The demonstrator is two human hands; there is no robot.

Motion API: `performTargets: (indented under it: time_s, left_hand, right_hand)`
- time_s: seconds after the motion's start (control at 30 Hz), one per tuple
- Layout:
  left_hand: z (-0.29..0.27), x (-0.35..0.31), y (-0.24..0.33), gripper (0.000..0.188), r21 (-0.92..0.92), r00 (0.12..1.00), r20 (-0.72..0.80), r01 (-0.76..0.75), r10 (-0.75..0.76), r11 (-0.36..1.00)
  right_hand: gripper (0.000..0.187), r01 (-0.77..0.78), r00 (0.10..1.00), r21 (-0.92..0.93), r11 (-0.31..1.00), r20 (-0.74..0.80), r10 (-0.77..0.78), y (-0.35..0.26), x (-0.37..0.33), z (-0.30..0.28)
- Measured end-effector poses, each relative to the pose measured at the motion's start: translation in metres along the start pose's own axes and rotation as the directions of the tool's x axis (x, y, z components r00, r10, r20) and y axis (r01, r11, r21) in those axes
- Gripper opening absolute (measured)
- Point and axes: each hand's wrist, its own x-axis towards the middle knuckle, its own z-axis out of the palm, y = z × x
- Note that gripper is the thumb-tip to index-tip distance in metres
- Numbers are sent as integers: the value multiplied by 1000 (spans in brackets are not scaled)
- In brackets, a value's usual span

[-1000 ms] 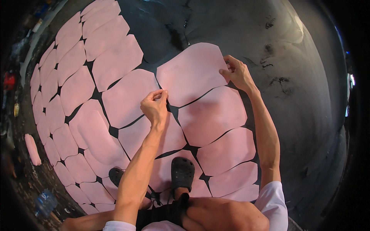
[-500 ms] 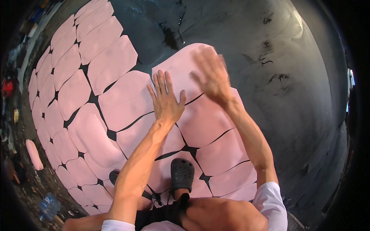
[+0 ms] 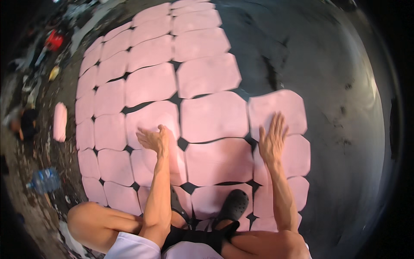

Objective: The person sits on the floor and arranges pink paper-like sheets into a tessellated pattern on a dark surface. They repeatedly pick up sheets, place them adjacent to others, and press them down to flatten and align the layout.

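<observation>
Thin pink sheets (image 3: 214, 115) with cut-off corners lie in rows on a dark, smooth surface, leaving small dark gaps where their corners meet. My left hand (image 3: 153, 139) is open over a raised, rounded pink piece (image 3: 173, 160) that lies on top of the laid sheets. Whether its fingers touch that piece I cannot tell. My right hand (image 3: 272, 140), fingers stretched out, rests near the lower edge of the far right sheet (image 3: 282, 102), beside the seam with the sheet below. Neither hand holds anything.
Dark surface (image 3: 340, 142) stretches along the right. My feet, in black clogs (image 3: 233, 205), stand on the sheets. On the littered ground at left lie a pink bundle (image 3: 60, 121), a large clear blue bottle (image 3: 45, 180) and a red object (image 3: 54, 40).
My view has turned left. My left hand has moved from beside the far right sheet leftward to the raised pink piece. My right hand has slid nearer along the sheet.
</observation>
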Motion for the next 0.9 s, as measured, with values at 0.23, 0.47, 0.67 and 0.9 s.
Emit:
performTargets:
  time_s: [0.23,0.47,0.67,0.9]
  left_hand:
    - [-27,13,10,94,-81,955,222,219,-197,972]
    - [-95,24,93,46,-832,647,433,19,627,555]
    - [-167,58,148,20,-876,332,389,423,860,233]
    - [-127,51,186,69,-707,683,633,702,365,-85]
  right_hand:
    - [79,-38,996,-149,988,71,49,-17,-46,-13]
    - [102,0,903,106,994,427,-45,30,-3,-70]
    - [72,581,643,219,784,467,-607,-232,113,-256]
    - [55,484,831,546,684,-42,-555,-207,178,-319]
